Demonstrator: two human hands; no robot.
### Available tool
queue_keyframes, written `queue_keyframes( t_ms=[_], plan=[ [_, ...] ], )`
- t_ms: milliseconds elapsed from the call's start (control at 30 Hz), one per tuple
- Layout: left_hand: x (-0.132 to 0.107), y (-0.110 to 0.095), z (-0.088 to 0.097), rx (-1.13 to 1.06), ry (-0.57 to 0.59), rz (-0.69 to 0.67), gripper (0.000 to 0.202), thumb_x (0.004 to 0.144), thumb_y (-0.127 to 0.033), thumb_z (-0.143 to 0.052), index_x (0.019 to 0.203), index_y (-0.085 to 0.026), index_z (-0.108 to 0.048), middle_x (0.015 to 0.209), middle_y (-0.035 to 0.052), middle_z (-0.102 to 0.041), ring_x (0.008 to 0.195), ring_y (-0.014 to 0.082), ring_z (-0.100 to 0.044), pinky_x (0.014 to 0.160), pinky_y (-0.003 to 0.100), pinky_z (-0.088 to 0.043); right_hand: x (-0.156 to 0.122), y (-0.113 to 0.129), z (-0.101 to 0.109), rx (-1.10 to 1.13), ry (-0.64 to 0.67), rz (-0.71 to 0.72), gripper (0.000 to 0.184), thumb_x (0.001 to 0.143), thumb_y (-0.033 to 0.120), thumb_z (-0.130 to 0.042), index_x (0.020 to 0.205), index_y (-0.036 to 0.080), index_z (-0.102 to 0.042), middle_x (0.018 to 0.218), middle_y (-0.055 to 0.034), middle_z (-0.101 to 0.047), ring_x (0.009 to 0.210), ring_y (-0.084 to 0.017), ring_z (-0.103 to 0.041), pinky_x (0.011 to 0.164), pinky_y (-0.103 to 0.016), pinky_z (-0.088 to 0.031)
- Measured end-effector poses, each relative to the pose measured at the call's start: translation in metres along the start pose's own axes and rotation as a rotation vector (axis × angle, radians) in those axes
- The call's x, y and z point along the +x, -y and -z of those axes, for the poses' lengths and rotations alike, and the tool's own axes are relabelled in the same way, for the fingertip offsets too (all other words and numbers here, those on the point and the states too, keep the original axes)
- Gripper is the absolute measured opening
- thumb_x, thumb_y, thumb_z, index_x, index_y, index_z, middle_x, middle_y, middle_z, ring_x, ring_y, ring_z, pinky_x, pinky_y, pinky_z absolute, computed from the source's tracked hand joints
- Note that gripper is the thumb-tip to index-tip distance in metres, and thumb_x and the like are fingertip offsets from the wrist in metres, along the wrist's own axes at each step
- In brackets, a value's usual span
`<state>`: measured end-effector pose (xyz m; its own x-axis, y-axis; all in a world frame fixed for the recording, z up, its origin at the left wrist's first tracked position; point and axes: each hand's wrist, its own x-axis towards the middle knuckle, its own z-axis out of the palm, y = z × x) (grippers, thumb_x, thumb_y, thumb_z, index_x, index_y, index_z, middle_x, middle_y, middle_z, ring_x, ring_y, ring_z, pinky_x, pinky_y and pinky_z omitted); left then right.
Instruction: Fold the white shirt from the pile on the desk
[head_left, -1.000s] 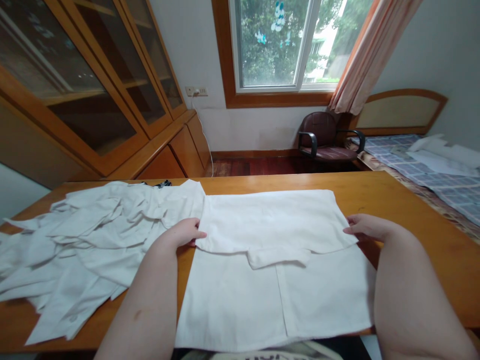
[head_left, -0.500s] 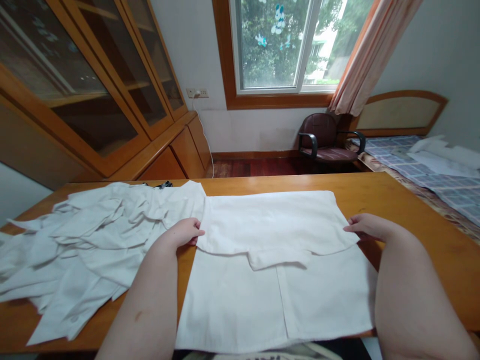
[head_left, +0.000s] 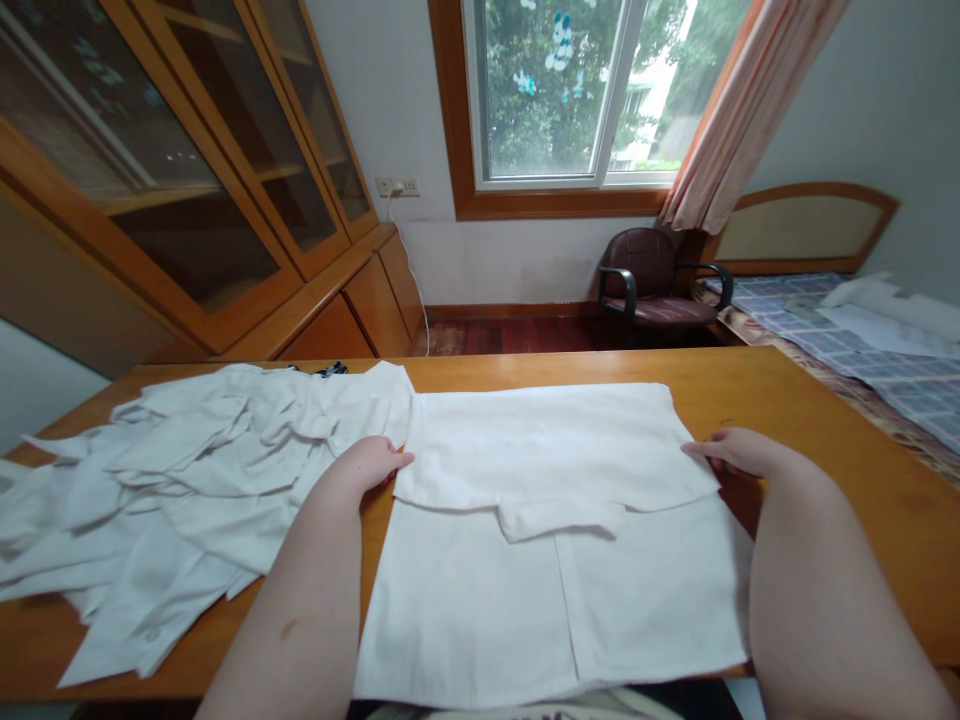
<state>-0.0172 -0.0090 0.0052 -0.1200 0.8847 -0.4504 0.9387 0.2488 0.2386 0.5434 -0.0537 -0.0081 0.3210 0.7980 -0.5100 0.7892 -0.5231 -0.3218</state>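
Observation:
A white shirt (head_left: 465, 600) lies spread on the table in front of me, its upper part folded down toward me in a wide flap. A collar-like strip (head_left: 559, 518) hangs from the middle of the flap's lower edge, above a front placket. At the flap's left edge, my left hand (head_left: 381, 462) is closed on the cloth between thumb and fingers. My right hand (head_left: 731, 452) pinches the opposite edge, with its lower fingers partly hidden. Left of the shirt is a loose heap of white garments (head_left: 202, 470), close to my left hand.
The wooden table (head_left: 840, 530) carries the garments, with a small dark item (head_left: 334, 369) behind the heap. Beyond the table are a glass-door cabinet (head_left: 217, 170) at left, a brown armchair (head_left: 649, 275), and a bed (head_left: 847, 320) at right.
Both hands stay at the flap's sides; the right fingertips have slid slightly up and inward along the edge. The shirt lies almost exactly as before, and the view has shifted a little.

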Motion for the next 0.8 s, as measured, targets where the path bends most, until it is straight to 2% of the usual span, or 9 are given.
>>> queue_keyframes(
  t_ms=[67,133,200,300,367,433,533,667,800],
  plan=[
    [0.001,-0.005,0.000,-0.003,-0.180,-0.015,0.029,0.075,-0.047,-0.051,0.072,-0.019,-0.058,0.071,0.0060,-0.066,0.066,0.0218,-0.060,0.058,0.030,-0.040,0.001,0.010,0.000,-0.037,-0.285,0.037,0.043,0.071,0.060,-0.057,0.075,0.017,-0.061,0.074,-0.0108,-0.064,0.065,-0.023,-0.060,0.058,-0.033,-0.046],
    [0.001,-0.014,-0.003,-0.029,-0.370,-0.107,0.028,0.081,-0.043,-0.045,0.086,-0.019,-0.059,0.084,0.0069,-0.066,0.076,0.0218,-0.061,0.065,0.030,-0.044,0.001,0.025,-0.005,-0.030,-0.528,0.166,0.044,0.076,0.054,-0.053,0.096,0.016,-0.060,0.097,-0.0140,-0.064,0.087,-0.026,-0.061,0.074,-0.036,-0.048],
    [0.002,-0.027,-0.011,-0.031,-0.509,-0.292,0.029,0.085,-0.037,-0.041,0.098,-0.019,-0.059,0.104,0.0088,-0.064,0.094,0.0212,-0.059,0.081,0.030,-0.044,0.000,0.043,-0.017,-0.020,-0.629,0.385,0.044,0.080,0.048,-0.050,0.110,0.016,-0.056,0.118,-0.0145,-0.057,0.108,-0.027,-0.054,0.091,-0.038,-0.043],
    [0.004,-0.045,-0.030,0.098,-0.566,-0.551,0.040,0.086,-0.037,-0.044,0.121,-0.020,-0.053,0.139,0.0097,-0.043,0.128,0.0240,-0.038,0.107,0.035,-0.027,-0.003,0.070,-0.042,-0.108,-0.586,0.643,0.050,0.082,0.047,-0.050,0.124,0.020,-0.050,0.144,-0.0112,-0.035,0.129,-0.027,-0.036,0.106,-0.039,-0.030],
    [0.008,-0.052,-0.042,0.211,-0.529,-0.591,0.053,0.085,-0.043,-0.047,0.134,-0.023,-0.043,0.150,0.0090,-0.025,0.137,0.0284,-0.020,0.111,0.043,-0.015,-0.002,0.083,-0.060,-0.221,-0.514,0.703,0.060,0.083,0.051,-0.049,0.134,0.021,-0.043,0.151,-0.0100,-0.021,0.136,-0.029,-0.023,0.109,-0.042,-0.023],
    [0.014,-0.054,-0.051,0.278,-0.456,-0.532,0.064,0.085,-0.050,-0.045,0.142,-0.024,-0.031,0.153,0.0098,-0.016,0.139,0.0308,-0.010,0.111,0.049,-0.010,0.001,0.092,-0.074,-0.321,-0.448,0.685,0.065,0.084,0.055,-0.044,0.140,0.023,-0.035,0.153,-0.0099,-0.015,0.138,-0.032,-0.014,0.110,-0.049,-0.018],
    [0.024,-0.051,-0.056,0.303,-0.350,-0.441,0.067,0.088,-0.054,-0.035,0.145,-0.023,-0.021,0.153,0.0112,-0.013,0.140,0.0287,-0.008,0.110,0.051,-0.011,0.010,0.097,-0.084,-0.391,-0.378,0.597,0.067,0.087,0.057,-0.034,0.144,0.023,-0.027,0.152,-0.0099,-0.017,0.138,-0.031,-0.014,0.109,-0.051,-0.016],
    [0.032,-0.048,-0.057,0.289,-0.345,-0.392,0.063,0.091,-0.052,-0.025,0.146,-0.020,-0.021,0.152,0.0129,-0.014,0.140,0.0267,-0.009,0.110,0.050,-0.013,0.018,0.095,-0.084,-0.399,-0.393,0.455,0.074,0.087,0.062,-0.028,0.146,0.018,-0.022,0.151,-0.0114,-0.018,0.138,-0.028,-0.017,0.110,-0.047,-0.016],
    [0.035,-0.047,-0.057,0.276,-0.361,-0.386,0.061,0.091,-0.051,-0.026,0.145,-0.020,-0.024,0.151,0.0131,-0.017,0.140,0.0276,-0.012,0.109,0.051,-0.015,0.017,0.093,-0.080,-0.393,-0.402,0.381,0.077,0.086,0.062,-0.026,0.146,0.014,-0.022,0.151,-0.0131,-0.017,0.138,-0.028,-0.019,0.110,-0.047,-0.016]
  ],
)
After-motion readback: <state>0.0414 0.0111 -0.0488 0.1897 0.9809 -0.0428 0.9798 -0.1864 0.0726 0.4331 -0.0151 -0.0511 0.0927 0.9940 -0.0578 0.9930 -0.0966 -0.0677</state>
